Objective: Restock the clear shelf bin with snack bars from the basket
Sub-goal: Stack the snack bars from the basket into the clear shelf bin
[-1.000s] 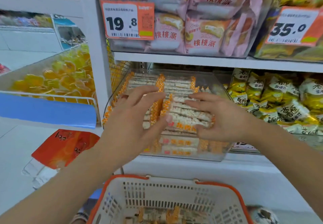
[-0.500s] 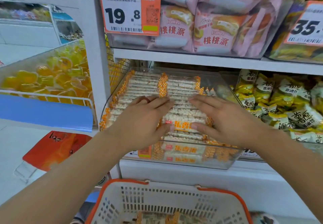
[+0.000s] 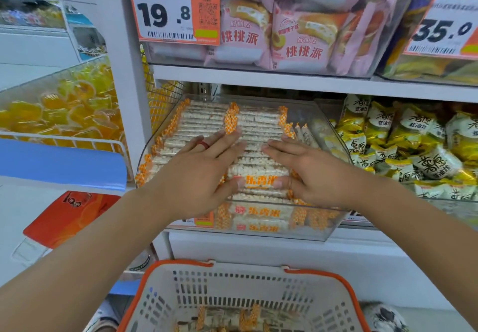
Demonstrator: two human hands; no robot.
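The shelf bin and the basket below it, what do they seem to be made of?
The shelf bin looks like clear, glossy hard plastic, perhaps acrylic: the snack bars show straight through its walls. The basket looks like matte white moulded plastic with slotted sides and an orange rim.

A: what are the hands doing?
B: both arms reach forward, left hand [image 3: 196, 173] and right hand [image 3: 313, 173] palms down, fingers straight and spread, tips angled toward each other.
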